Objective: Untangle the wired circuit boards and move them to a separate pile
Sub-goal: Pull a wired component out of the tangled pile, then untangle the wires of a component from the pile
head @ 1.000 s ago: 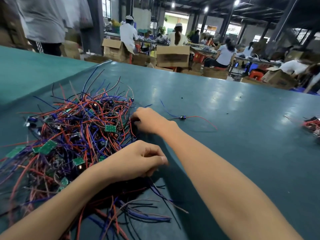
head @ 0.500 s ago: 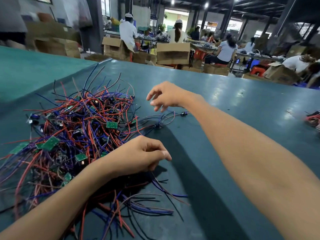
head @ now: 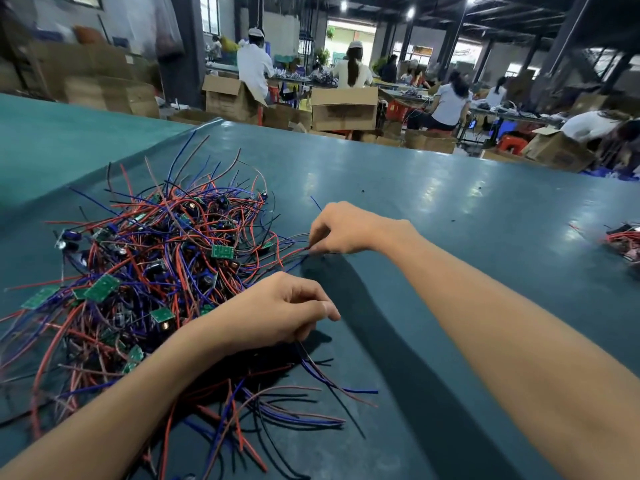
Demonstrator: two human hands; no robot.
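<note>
Two hands work at one big pile of wired boards, which lies on the left half of the teal tabletop. At least six small green boards show among the red, blue and dark wires; more may be buried, so I cannot give a full count. The left hand rests at the near right edge of the pile, its fingers curled and thumb pressed to them, pinching a few thin wires that trail out below it toward the near edge. The right hand is just beyond it at the pile's right fringe, its fingertips pinched on the ends of a red strand and a blue one that lead back into the tangle. One second pile, much smaller, sits well apart at the right edge of the view, partly cut off. Beyond the tabletop stand several open boxes; the print on the nearest is too blurred to read. At least five people work at benches behind them
</note>
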